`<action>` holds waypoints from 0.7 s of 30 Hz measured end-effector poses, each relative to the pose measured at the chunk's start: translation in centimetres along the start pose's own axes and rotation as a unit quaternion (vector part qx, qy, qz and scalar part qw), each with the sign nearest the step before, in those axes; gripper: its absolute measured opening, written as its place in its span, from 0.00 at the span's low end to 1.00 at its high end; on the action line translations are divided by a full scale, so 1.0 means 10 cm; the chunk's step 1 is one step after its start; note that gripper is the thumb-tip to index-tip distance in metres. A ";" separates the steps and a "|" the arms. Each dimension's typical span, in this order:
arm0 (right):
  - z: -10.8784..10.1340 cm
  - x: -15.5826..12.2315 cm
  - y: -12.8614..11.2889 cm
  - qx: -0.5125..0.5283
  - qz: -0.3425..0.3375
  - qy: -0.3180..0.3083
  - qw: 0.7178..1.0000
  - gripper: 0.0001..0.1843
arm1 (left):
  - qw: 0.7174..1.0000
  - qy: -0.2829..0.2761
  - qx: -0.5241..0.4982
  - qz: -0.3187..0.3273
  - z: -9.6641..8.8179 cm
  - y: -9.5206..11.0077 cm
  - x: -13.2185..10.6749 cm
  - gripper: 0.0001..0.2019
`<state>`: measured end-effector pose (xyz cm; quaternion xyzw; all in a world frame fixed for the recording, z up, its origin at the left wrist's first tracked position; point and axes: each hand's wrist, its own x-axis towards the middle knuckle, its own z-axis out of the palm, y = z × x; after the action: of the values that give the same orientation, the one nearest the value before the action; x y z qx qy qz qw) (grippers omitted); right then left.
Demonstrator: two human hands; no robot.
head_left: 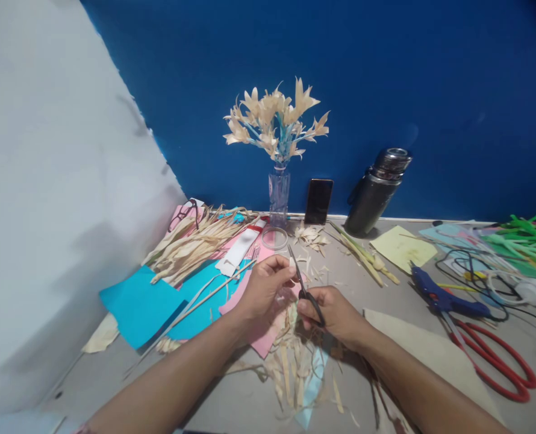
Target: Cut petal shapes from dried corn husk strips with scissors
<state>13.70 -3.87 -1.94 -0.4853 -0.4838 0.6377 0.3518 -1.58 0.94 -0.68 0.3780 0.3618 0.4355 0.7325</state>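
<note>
My right hand [329, 310] is closed around the black handles of small scissors [300, 277], whose blades point up and away from me. My left hand [268, 286] pinches a small pale piece [292, 264], apparently dried husk, between thumb and fingers right beside the blades. Whether the blades touch it I cannot tell. Below both hands lie cut husk strips [290, 367] and a pink paper sheet [265, 343]. Just beyond my left hand is a roll of tape [274, 238].
Husk flowers [272, 114] stand in a clear bottle [279, 196] by the blue wall. Nearby are a phone [318, 202] and a dark flask [376, 193]. Dried husks [200, 241] and blue paper [141, 304] lie left; a glue gun [446, 295] and red-handled scissors [498, 355] lie right.
</note>
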 end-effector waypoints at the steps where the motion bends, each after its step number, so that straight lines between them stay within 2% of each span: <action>1: 0.00 0.00 0.00 0.002 0.002 0.001 1.000 0.30 | 1.000 -0.001 0.000 -0.001 0.00 0.00 0.00 0.13; 5: -0.03 0.00 0.05 0.001 -0.003 -0.010 1.000 0.29 | 1.000 -0.009 -0.002 0.000 0.01 0.02 -0.01 0.13; 10: -0.03 -0.01 0.07 -0.014 -0.075 -0.063 0.995 0.30 | 1.000 -0.010 -0.012 0.012 0.01 0.01 0.00 0.12; 13: -0.02 0.00 0.08 -0.037 -0.093 -0.048 0.994 0.30 | 1.000 -0.006 -0.016 0.015 0.00 0.01 0.02 0.12; 17: -0.03 0.02 0.12 -0.063 -0.081 -0.022 0.995 0.26 | 1.000 -0.007 -0.024 0.005 0.00 0.02 0.00 0.13; 21: -0.02 0.03 0.16 -0.051 -0.077 -0.006 0.996 0.27 | 1.000 -0.009 -0.022 0.004 0.00 0.02 0.00 0.13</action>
<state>13.89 -3.97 -3.57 -0.4599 -0.5535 0.5863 0.3720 -1.71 0.99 -0.48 0.3676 0.3436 0.4429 0.7421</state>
